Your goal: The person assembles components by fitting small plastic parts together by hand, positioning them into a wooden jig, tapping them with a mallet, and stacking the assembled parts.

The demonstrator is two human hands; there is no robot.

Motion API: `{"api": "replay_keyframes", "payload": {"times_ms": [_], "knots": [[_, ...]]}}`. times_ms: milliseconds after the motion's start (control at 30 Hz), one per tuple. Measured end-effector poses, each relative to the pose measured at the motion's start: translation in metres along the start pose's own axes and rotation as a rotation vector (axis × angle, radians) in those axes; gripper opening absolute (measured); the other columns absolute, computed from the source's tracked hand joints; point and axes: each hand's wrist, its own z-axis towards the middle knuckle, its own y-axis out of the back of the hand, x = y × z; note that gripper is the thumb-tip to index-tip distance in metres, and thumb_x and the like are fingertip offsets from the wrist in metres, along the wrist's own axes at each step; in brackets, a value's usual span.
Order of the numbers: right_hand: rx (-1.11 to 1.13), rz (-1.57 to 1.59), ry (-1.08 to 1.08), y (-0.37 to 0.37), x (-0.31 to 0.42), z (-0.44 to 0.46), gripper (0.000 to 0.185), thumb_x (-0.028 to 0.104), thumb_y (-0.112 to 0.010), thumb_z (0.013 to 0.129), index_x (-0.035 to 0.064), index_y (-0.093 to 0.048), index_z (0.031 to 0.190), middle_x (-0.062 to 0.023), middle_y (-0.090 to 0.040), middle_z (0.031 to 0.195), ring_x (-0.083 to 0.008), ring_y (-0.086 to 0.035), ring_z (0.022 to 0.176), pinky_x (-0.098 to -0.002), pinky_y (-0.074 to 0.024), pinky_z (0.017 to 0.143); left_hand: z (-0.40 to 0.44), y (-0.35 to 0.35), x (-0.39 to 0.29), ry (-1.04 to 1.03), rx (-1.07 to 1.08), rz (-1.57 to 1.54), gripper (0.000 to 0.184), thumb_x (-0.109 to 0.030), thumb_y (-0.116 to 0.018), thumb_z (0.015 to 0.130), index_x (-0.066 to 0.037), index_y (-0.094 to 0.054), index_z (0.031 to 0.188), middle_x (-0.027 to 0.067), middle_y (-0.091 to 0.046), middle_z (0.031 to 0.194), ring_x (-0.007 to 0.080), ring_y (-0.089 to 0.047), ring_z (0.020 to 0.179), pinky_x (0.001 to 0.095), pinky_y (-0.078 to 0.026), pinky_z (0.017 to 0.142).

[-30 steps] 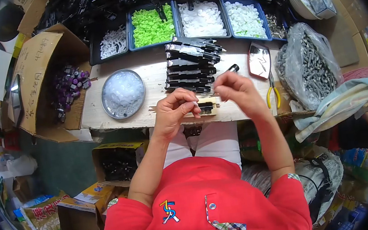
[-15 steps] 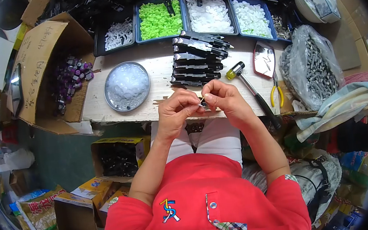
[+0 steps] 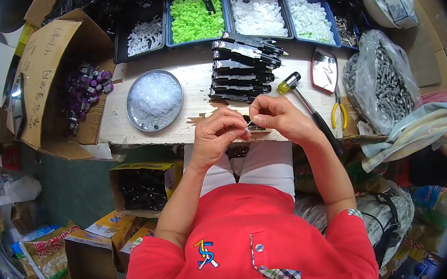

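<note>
My left hand (image 3: 217, 134) pinches a small whitish piece (image 3: 247, 129) near the table's front edge. Fingertips of my right hand (image 3: 279, 116) are closed on a thin pin-like piece (image 3: 251, 122), its tip close to the whitish piece. Just behind and below the fingers, a small block with a black part (image 3: 256, 127) is mostly covered by my hands. Beyond them lies a stack of black parts (image 3: 242, 71). To the right of the stack rests a hammer (image 3: 307, 103) with a yellow-tipped head.
Trays of green pieces (image 3: 197, 19) and white pieces (image 3: 258, 16) line the back. A round dish (image 3: 154, 100) and a carton of purple parts (image 3: 85, 94) are left. Right are yellow-handled pliers (image 3: 338, 111), a red-edged box (image 3: 324, 70) and a bag of metal parts (image 3: 381, 80).
My right hand has come in from the right to meet my left hand, uncovering the hammer. Both hands now hold small pieces close together. The view has shifted slightly.
</note>
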Motion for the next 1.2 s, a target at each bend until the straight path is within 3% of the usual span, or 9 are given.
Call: {"api": "replay_keyframes", "payload": {"times_ms": [200,267,367,467,567,667,867,1000,1200], "knots": [[-0.009,-0.004,-0.051,-0.011,-0.003,0.000,0.004,0.005,-0.055,0.081,0.0005,-0.055,0.082,-0.0008,-0.051,0.073,-0.0093,-0.048,0.071,-0.0239,-0.0398,0.063,-0.003,0.002,0.002,0.048,0.027,0.049,0.010,0.007,-0.059,0.078,0.004,-0.062,0.087,0.0094,-0.055,0.089,0.0195,-0.062,0.077,0.0291,-0.056,0.067],[-0.145,-0.259,0.269,-0.016,-0.009,0.000,0.003,0.003,-0.056,0.080,0.0001,-0.057,0.081,-0.0072,-0.054,0.074,-0.0165,-0.053,0.069,-0.0260,-0.0416,0.064,-0.003,0.004,0.004,0.016,-0.015,0.040,0.009,0.007,-0.059,0.079,0.004,-0.062,0.087,0.0095,-0.055,0.089,0.0193,-0.062,0.077,0.0289,-0.055,0.068],[-0.315,-0.393,0.411,-0.025,-0.005,-0.005,0.002,0.002,-0.058,0.077,0.0006,-0.058,0.079,-0.0102,-0.054,0.076,-0.0239,-0.054,0.070,-0.0299,-0.0414,0.062,-0.005,0.006,0.007,-0.022,-0.084,0.122,0.008,0.006,-0.058,0.080,0.004,-0.061,0.086,0.0093,-0.055,0.089,0.0188,-0.061,0.078,0.0289,-0.056,0.069],[-0.359,-0.610,0.508,-0.029,-0.013,-0.009,0.011,0.000,-0.063,0.075,-0.0020,-0.058,0.085,-0.0079,-0.057,0.081,-0.0178,-0.055,0.073,-0.0269,-0.0428,0.063,-0.006,0.005,0.008,-0.052,-0.145,0.191,0.008,0.006,-0.057,0.080,0.004,-0.061,0.087,0.0086,-0.056,0.089,0.0165,-0.060,0.078,0.0270,-0.055,0.069],[-0.467,-0.763,0.672,-0.039,-0.018,-0.005,0.011,0.003,-0.064,0.072,0.0044,-0.058,0.080,-0.0049,-0.055,0.078,-0.0226,-0.053,0.071,-0.0326,-0.0355,0.062,-0.005,0.002,0.008,-0.195,-0.128,0.456,0.009,0.006,-0.058,0.080,0.002,-0.061,0.087,0.0078,-0.056,0.089,0.0140,-0.058,0.075,0.0238,-0.051,0.065],[-0.489,-0.877,0.727,-0.039,-0.022,-0.003,0.012,0.004,-0.064,0.071,0.0062,-0.058,0.081,-0.0038,-0.055,0.077,-0.0207,-0.052,0.072,-0.0318,-0.0336,0.063,-0.005,0.005,0.001,-0.236,-0.093,0.635,0.014,0.003,-0.063,0.076,-0.001,-0.062,0.088,0.0079,-0.057,0.089,0.0168,-0.057,0.078,0.0261,-0.047,0.064],[-0.473,-1.084,0.662,-0.035,-0.047,0.009,0.009,0.010,-0.064,0.070,0.0107,-0.060,0.079,-0.0006,-0.051,0.074,-0.0184,-0.048,0.073,-0.0335,-0.0303,0.065,-0.008,0.027,0.001,-0.143,-0.040,1.015,0.032,-0.007,-0.069,0.063,-0.006,-0.062,0.094,0.0040,-0.057,0.098,0.0238,-0.046,0.099,0.0343,-0.033,0.084],[-0.443,-1.114,0.653,-0.035,-0.050,0.015,0.008,0.013,-0.064,0.071,0.0126,-0.061,0.078,0.0007,-0.050,0.073,-0.0180,-0.047,0.075,-0.0348,-0.0293,0.066,-0.006,0.026,0.007,-0.147,-0.017,1.047,0.034,-0.009,-0.069,0.062,-0.007,-0.062,0.095,0.0036,-0.055,0.101,0.0234,-0.044,0.098,0.0354,-0.031,0.083],[-0.288,-1.110,0.552,-0.025,-0.034,0.013,0.010,0.012,-0.066,0.070,0.0119,-0.064,0.080,0.0003,-0.052,0.074,-0.0177,-0.047,0.077,-0.0338,-0.0288,0.068,0.006,0.023,0.003,-0.122,0.078,1.173,0.028,-0.013,-0.067,0.063,-0.008,-0.062,0.090,0.0028,-0.051,0.094,0.0224,-0.043,0.093,0.0360,-0.029,0.078]]}}
